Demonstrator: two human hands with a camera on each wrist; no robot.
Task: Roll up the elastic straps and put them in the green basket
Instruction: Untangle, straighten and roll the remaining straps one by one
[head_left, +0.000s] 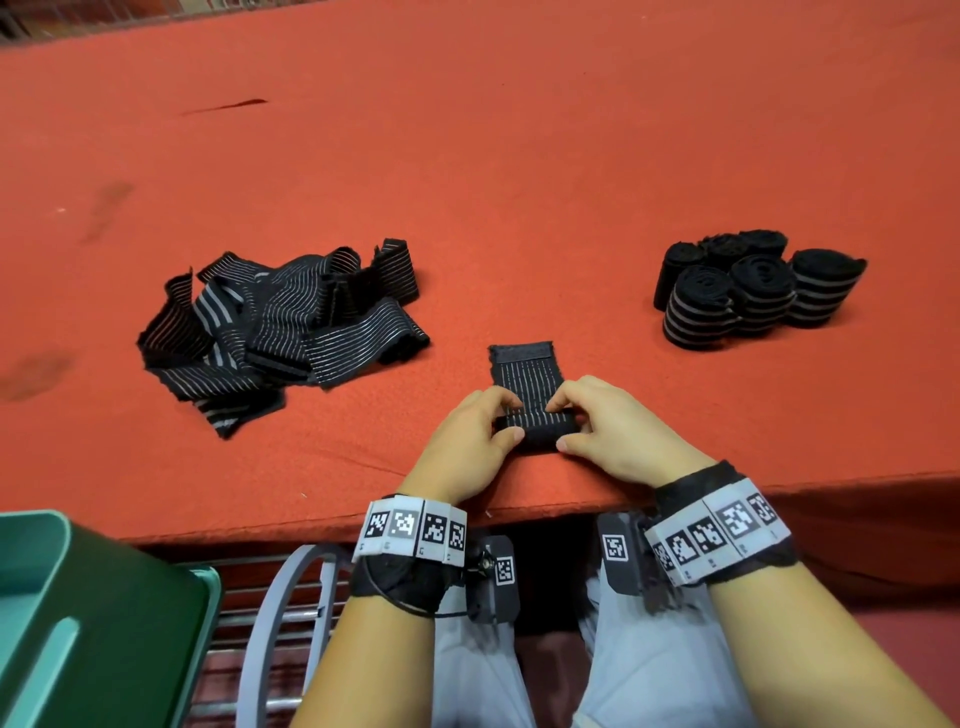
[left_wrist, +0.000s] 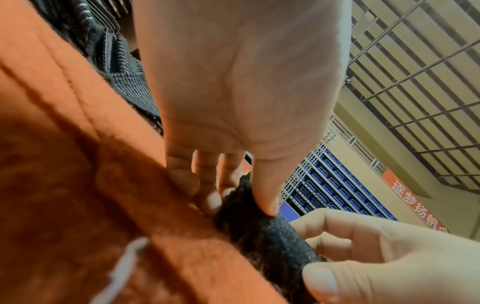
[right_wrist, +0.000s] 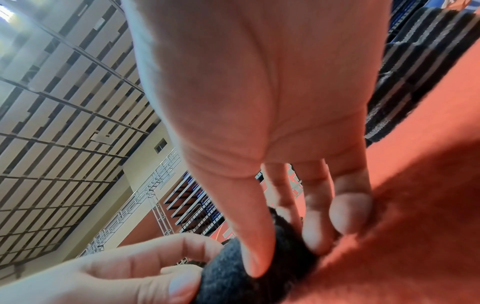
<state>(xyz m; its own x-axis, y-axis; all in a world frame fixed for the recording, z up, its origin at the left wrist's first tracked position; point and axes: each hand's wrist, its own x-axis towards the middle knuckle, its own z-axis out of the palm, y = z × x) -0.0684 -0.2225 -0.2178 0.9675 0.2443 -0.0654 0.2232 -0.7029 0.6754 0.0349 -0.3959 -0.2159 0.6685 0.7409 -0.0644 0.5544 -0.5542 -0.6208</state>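
1. Black elastic strap with thin pale stripes (head_left: 524, 374), half rolled, lies on the orange-red felt table cover (head_left: 519, 156) close to the table's near edge. Its unrolled part lies flat and runs straight away from the person; its stripes run the same way.
2. The rolled part (head_left: 535, 428) is the strap's near end. The roll's long axis runs left to right, across the strap.
3. Left hand (head_left: 462, 441) grips the roll's left end: the thumb presses the near side and the curled fingers come over the top. In the left wrist view the fingertips (left_wrist: 207, 197) touch the felt beside the roll.
4. Right hand (head_left: 618, 431) grips the roll's right end the same way, thumb near, fingers curled over.
5. Left of the strap, apart from it, lies a loose heap of unrolled black striped straps (head_left: 280, 322).
6. Right of the strap, farther off, stands a tight cluster of rolled black straps (head_left: 753, 291), upright on their ends.
7. The green plastic basket (head_left: 67, 613) sits below the table edge, left of the strap and nearer the person.
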